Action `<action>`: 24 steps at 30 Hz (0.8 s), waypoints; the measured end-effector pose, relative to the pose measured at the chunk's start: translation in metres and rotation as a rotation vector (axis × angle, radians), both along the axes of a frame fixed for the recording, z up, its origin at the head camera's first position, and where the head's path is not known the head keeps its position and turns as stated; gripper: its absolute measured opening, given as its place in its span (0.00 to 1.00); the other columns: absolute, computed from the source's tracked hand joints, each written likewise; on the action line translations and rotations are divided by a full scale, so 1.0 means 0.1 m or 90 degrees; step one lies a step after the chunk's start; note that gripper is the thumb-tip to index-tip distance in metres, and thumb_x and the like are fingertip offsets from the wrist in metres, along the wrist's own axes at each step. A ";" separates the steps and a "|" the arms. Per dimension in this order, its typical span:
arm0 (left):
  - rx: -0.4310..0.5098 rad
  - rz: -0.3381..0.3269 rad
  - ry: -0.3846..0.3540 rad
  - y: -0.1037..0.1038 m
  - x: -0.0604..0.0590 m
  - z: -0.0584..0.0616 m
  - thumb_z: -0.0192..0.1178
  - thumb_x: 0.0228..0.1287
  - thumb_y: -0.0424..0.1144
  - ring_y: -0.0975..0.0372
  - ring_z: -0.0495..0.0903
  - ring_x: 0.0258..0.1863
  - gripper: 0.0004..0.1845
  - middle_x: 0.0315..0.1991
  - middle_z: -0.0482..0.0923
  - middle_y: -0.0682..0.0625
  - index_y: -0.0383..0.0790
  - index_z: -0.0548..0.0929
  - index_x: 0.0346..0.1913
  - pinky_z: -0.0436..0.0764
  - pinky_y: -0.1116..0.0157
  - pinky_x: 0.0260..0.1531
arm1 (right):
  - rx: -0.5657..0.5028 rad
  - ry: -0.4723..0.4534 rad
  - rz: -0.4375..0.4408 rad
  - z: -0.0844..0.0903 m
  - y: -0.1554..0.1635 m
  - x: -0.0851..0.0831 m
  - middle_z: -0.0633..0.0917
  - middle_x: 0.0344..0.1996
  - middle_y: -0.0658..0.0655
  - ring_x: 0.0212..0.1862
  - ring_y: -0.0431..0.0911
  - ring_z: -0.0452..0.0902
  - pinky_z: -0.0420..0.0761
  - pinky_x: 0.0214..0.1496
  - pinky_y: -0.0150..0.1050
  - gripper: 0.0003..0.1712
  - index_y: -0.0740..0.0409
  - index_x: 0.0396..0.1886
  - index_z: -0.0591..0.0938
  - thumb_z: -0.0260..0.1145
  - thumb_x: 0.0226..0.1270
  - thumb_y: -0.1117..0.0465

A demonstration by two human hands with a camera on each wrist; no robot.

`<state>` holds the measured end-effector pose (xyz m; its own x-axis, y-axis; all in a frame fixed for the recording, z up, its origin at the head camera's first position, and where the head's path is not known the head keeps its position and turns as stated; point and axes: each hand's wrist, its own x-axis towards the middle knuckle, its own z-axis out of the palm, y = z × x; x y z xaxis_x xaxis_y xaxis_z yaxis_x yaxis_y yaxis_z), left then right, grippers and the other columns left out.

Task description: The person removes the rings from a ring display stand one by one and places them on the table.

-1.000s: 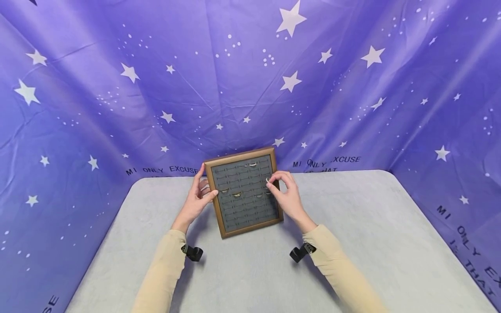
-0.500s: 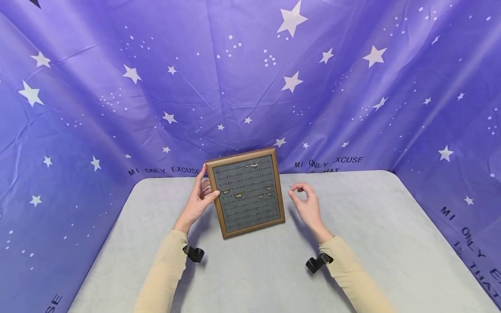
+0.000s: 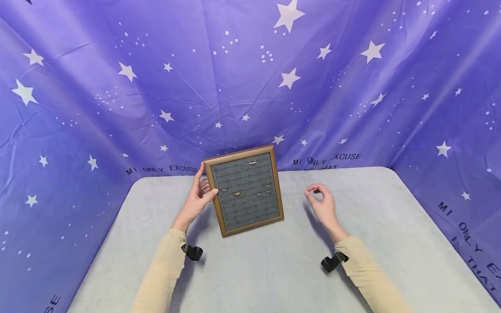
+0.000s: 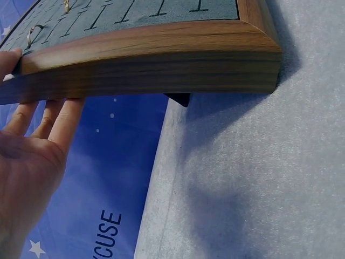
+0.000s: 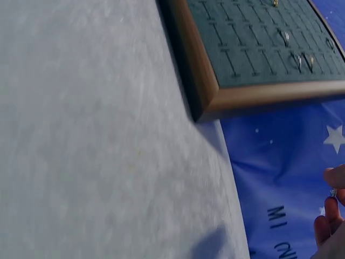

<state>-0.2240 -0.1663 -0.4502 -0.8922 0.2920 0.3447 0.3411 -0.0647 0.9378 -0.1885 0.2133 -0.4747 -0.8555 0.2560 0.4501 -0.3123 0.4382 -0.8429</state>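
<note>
Right hand (image 3: pixel 324 204) moved right pinching ring (image 3: pixel 306 188) | left hand (image 3: pixel 197 201) grips upright tray (image 3: pixel 243 190)

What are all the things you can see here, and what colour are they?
ring display frame: one, brown wood with grey slotted pad, propped at the table's far middle
rings in the frame: about six, gold or silver, in slots
small ring: one, silvery, pinched in the right fingers
table: one, light grey
backdrop: one, purple with white stars
wrist cameras: two, black
left hand: holds the frame's left edge
right hand: raised right of the frame
</note>
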 end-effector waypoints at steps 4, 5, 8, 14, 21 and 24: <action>-0.003 0.003 -0.006 0.01 0.00 0.01 0.56 0.67 0.23 0.58 0.77 0.51 0.49 0.59 0.67 0.31 0.58 0.40 0.78 0.81 0.67 0.45 | 0.015 -0.031 -0.009 -0.03 0.11 -0.01 0.80 0.39 0.67 0.43 0.59 0.72 0.69 0.49 0.49 0.04 0.70 0.34 0.80 0.67 0.59 0.73; -0.004 0.004 -0.008 0.01 0.00 0.02 0.56 0.67 0.24 0.57 0.77 0.51 0.49 0.59 0.67 0.31 0.58 0.40 0.78 0.81 0.66 0.45 | 0.019 -0.042 -0.009 -0.03 0.14 -0.02 0.80 0.39 0.68 0.43 0.59 0.72 0.69 0.49 0.48 0.04 0.70 0.34 0.80 0.67 0.59 0.73; -0.009 0.008 -0.007 0.01 0.00 0.02 0.56 0.67 0.23 0.56 0.76 0.52 0.49 0.60 0.67 0.30 0.58 0.39 0.78 0.81 0.66 0.46 | 0.030 -0.073 -0.005 -0.05 0.22 -0.06 0.80 0.41 0.67 0.44 0.58 0.72 0.68 0.49 0.45 0.05 0.71 0.35 0.80 0.66 0.60 0.72; -0.016 0.013 -0.015 0.00 -0.01 0.02 0.57 0.67 0.25 0.56 0.75 0.53 0.49 0.61 0.67 0.31 0.60 0.40 0.78 0.79 0.66 0.48 | 0.053 -0.127 0.011 -0.09 0.32 -0.12 0.79 0.43 0.67 0.46 0.58 0.71 0.70 0.50 0.46 0.06 0.71 0.37 0.80 0.65 0.62 0.70; -0.018 0.009 -0.011 0.00 -0.01 0.01 0.56 0.67 0.25 0.53 0.75 0.54 0.49 0.60 0.67 0.31 0.60 0.40 0.78 0.79 0.65 0.49 | 0.129 -0.193 -0.031 -0.12 0.37 -0.15 0.81 0.44 0.63 0.45 0.55 0.73 0.52 0.54 0.68 0.03 0.62 0.34 0.82 0.67 0.61 0.66; -0.020 0.011 -0.011 0.00 0.00 0.01 0.57 0.67 0.26 0.52 0.75 0.54 0.48 0.60 0.68 0.31 0.60 0.40 0.78 0.79 0.66 0.49 | 0.136 -0.208 -0.028 -0.14 0.38 -0.15 0.81 0.41 0.63 0.42 0.55 0.73 0.50 0.54 0.68 0.03 0.61 0.33 0.82 0.68 0.60 0.66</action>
